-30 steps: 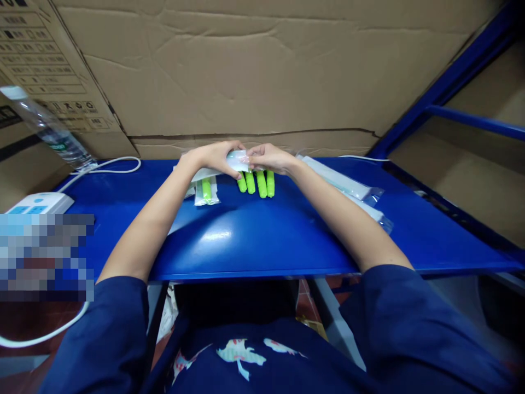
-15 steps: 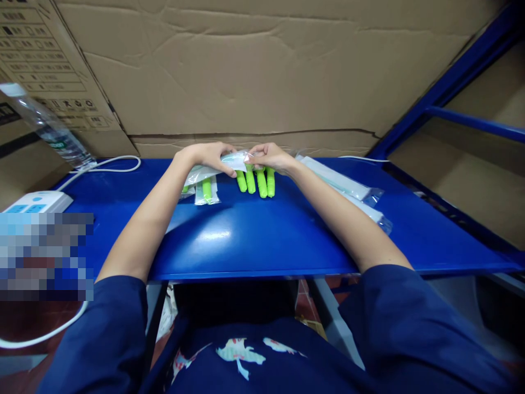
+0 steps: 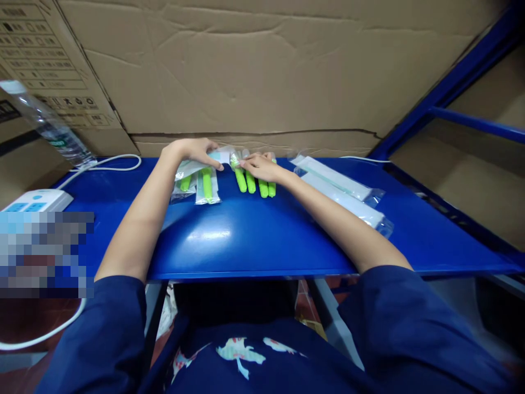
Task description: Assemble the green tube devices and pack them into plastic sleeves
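Observation:
My left hand reaches in from the left, closed on a clear plastic bag with white and pale green in it. Under that bag lie bagged lime-green sticks. To the right, several lime-green sticks lie side by side on the blue table, their upper ends partly hidden. My right hand is over them, its fingertips pinched at the upper end of the leftmost stick. What those sticks are for cannot be made out.
Flat white packets in clear wrap lie to the right. At the left stand a water bottle and a white power strip with a cable. Cardboard walls the back; a blue metal frame rises at the right.
My left hand has moved left with the plastic bag, away from my right hand. My right hand has let go of the bag and come down slightly onto the green sticks.

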`<state>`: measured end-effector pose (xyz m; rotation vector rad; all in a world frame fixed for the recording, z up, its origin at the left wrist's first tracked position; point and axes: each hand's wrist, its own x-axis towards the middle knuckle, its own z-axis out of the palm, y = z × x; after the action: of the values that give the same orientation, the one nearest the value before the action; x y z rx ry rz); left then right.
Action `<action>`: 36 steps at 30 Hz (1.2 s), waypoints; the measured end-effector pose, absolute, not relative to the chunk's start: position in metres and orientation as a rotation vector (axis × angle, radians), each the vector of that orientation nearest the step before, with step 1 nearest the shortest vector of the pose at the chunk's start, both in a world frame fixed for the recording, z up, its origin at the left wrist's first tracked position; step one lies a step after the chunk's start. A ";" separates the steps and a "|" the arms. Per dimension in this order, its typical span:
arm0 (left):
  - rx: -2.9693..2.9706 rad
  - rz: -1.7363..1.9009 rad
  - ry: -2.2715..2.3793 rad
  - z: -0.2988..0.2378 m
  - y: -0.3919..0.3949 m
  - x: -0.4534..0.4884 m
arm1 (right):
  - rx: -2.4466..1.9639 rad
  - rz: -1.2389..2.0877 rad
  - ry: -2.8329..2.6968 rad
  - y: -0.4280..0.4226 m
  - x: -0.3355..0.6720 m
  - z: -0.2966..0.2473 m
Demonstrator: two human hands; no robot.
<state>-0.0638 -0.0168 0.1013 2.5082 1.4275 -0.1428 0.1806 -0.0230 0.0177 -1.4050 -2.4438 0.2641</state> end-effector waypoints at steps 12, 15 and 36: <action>2.363 -0.189 1.455 0.097 -0.002 -0.086 | -1.192 0.358 -2.523 -0.041 0.172 0.038; 2.347 -0.170 1.435 0.097 -0.003 -0.086 | -1.218 0.163 -2.664 -0.034 0.176 0.025; 2.229 -0.101 1.348 0.099 -0.009 -0.089 | -1.162 -0.021 -2.489 -0.027 0.223 0.070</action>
<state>-0.0886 -0.0090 0.0989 2.2291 1.3482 -0.1012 0.2235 -0.0272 0.0699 -1.1618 -2.4886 -0.0212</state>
